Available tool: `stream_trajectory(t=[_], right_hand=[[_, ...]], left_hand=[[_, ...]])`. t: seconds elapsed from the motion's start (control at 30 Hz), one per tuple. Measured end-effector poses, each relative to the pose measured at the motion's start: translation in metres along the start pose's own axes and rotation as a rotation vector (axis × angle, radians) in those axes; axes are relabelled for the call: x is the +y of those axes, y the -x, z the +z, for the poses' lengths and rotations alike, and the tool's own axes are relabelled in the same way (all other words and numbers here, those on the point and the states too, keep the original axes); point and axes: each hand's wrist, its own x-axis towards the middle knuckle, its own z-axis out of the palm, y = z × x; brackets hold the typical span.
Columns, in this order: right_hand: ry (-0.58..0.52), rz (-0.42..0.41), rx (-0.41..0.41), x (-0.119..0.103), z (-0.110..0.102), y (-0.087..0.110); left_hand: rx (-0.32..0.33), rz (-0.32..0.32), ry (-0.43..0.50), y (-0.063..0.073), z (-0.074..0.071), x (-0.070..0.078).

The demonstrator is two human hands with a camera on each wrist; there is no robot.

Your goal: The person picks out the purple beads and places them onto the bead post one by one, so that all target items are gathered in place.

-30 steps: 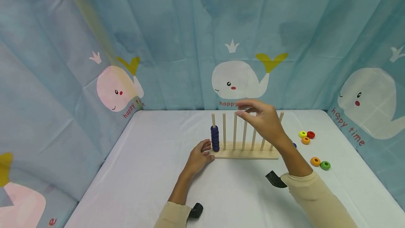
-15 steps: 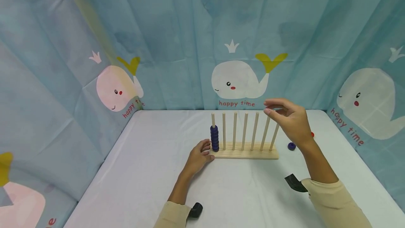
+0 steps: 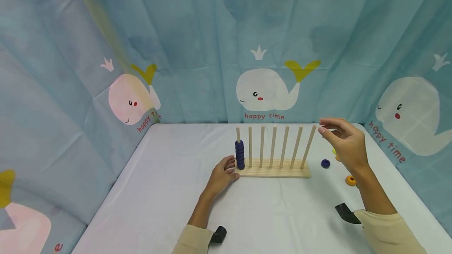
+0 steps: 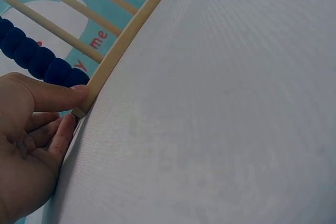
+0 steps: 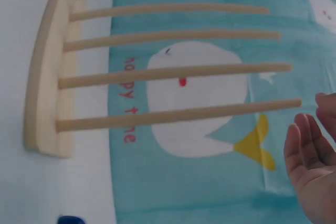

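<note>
A wooden peg rack (image 3: pixel 273 172) with several upright pegs stands on the white table. A stack of dark blue beads (image 3: pixel 239 155) sits on its leftmost peg; the other pegs are bare. My left hand (image 3: pixel 219 177) holds the left end of the base, its thumb (image 4: pixel 65 97) against the wood and a finger at the corner in the left wrist view. Beside the top of the rightmost peg (image 3: pixel 308 148) hovers my right hand (image 3: pixel 347 144), fingers loosely bent, nothing between thumb and fingertips. In the right wrist view that hand (image 5: pixel 315 156) appears just past the peg tip.
One dark blue bead (image 3: pixel 325 163) lies right of the base. An orange bead (image 3: pixel 350 180) is nearer me, and a yellow bead (image 3: pixel 334 151) shows farther back; the right hand and forearm partly cover the beads there. A whale-print curtain (image 3: pixel 190 50) surrounds the table.
My right hand has moved rightward along the peg tops, from above the middle pegs to beyond the rightmost one. My left hand and the rack have stayed in place.
</note>
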Motion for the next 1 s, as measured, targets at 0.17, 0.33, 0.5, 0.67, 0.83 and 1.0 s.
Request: stream_trajectory(t=[0.17,0.33,0.5,0.67,0.83,1.0], right_hand=[[0.091,0.074,-0.021,0.020,-0.008,0.011],[0.172,0.141,-0.059,0.037,-0.014,0.019],[0.222,0.213,-0.113,0.052,-0.020,0.025],[0.232,0.262,-0.181,0.068,-0.025,0.029],[0.244,0.320,-0.275,0.083,-0.031,0.032],[0.284,0.400,-0.360,0.090,-0.035,0.034]], left_hand=[[0.002,-0.002,-0.002,0.000,0.000,0.000],[-0.004,0.003,-0.001,0.000,0.000,-0.001],[-0.007,0.002,0.001,0.000,0.000,-0.001],[-0.002,0.003,-0.002,0.000,0.000,0.001],[0.000,0.006,-0.005,0.000,0.000,0.002],[-0.001,0.011,-0.008,0.000,0.000,0.001]])
